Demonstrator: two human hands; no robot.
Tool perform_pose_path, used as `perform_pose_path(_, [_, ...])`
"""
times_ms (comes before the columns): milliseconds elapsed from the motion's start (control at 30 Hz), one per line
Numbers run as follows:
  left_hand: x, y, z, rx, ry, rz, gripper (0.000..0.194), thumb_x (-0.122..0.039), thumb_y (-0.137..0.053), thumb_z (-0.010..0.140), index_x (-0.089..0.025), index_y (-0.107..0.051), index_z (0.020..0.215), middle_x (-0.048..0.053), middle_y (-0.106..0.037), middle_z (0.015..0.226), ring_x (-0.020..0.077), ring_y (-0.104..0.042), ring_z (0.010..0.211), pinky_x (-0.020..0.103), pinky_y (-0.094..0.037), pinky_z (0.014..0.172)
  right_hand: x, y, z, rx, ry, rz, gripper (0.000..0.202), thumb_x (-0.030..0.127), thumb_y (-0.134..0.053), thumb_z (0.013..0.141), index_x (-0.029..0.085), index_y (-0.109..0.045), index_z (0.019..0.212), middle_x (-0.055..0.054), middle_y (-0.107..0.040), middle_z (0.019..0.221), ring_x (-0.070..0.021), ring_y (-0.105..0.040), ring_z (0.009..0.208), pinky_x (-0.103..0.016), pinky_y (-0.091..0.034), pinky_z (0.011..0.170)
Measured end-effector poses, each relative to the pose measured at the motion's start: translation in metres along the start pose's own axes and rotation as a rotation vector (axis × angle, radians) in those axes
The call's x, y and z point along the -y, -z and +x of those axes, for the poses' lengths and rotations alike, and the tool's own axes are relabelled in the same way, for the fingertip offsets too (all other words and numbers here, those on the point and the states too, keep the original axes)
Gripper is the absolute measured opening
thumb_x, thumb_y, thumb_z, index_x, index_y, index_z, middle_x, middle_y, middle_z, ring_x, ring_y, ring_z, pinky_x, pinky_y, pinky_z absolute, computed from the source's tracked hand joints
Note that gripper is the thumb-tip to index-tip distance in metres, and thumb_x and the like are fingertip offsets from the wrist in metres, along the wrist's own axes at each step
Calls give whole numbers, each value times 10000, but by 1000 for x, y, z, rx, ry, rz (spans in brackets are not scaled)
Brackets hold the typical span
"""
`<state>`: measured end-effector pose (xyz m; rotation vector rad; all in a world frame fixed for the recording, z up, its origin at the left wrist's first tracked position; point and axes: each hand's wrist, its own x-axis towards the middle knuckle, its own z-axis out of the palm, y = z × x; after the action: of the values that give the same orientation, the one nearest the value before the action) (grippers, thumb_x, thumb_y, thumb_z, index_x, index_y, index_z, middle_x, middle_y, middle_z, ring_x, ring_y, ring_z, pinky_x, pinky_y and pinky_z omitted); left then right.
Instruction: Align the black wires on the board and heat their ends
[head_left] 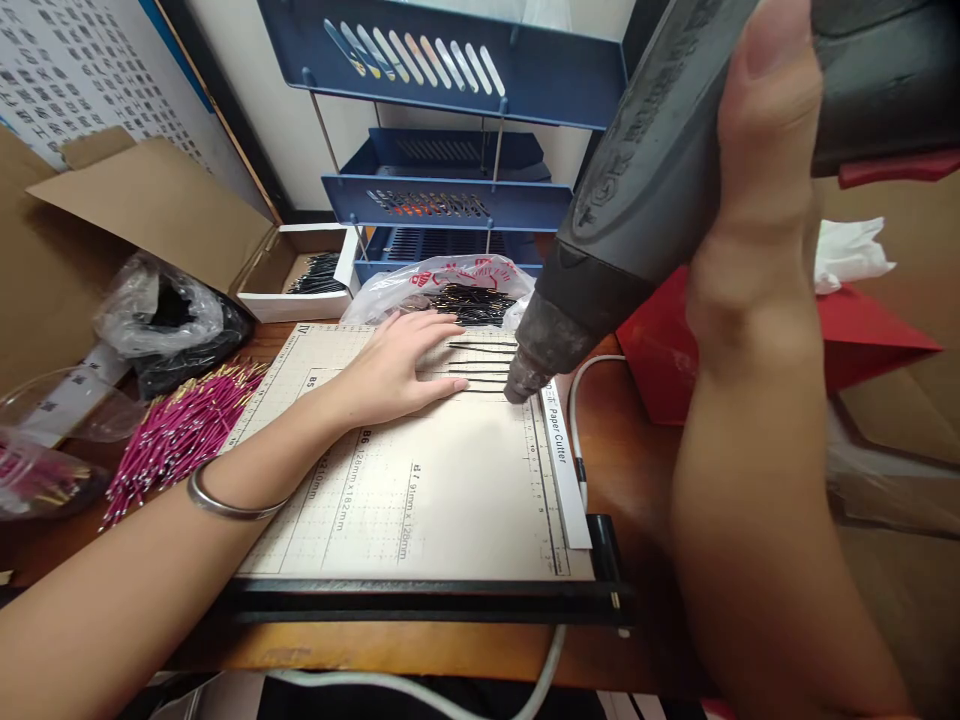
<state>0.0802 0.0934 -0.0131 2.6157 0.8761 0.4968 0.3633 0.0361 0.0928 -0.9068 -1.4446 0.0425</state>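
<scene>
My right hand [772,170] is wrapped around a dark grey heat gun [630,190], which slants down to the left. Its nozzle [529,365] is just above the right ends of several thin black wires [484,366]. These wires lie side by side across a cream paper cutter board [465,490]. Flat on the board, with thumb and fingers apart, rests my left hand [397,365]; its fingertips are at the left ends of the wires. Those left ends are partly hidden by the hand.
A plastic bag of black wires [472,300] sits behind the board. To the left are a pile of magenta wires [187,425] and a black bag [191,340]. A blue rack [450,195] stands at the back, a red box [855,335] at the right. A white cable [577,410] runs beside the board.
</scene>
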Motion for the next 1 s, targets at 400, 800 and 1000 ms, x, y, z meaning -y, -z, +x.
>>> perform_pose_path(400, [0,1,0,-2,-9,5,736,-646,-684,929,-171,-642,1491,177,-573,1636,396,-485,1550,642,-313,1320,3,5,-16,-128,-68,-80,468,641,-708,962,367,-732,1341,171,-697,1447,-150,-483,1595,-260,-359,1375])
perform_pose_path(800, [5,-4,2,-68,-1,33,594,-583,-607,1008,-160,-694,1416,177,-616,1592,378,-510,1538,611,-361,1302,8,5,-14,-93,-91,-75,581,689,-722,918,333,-710,1377,164,-685,1450,-166,-409,1640,-272,-295,1404])
perform_pose_path(1000, [3,-4,2,-69,0,43,577,-566,-609,1011,-156,-696,1408,181,-618,1589,380,-509,1537,617,-368,1296,5,4,-13,-104,-70,-64,526,661,-727,941,302,-712,1324,115,-703,1430,-164,-447,1621,-253,-308,1400])
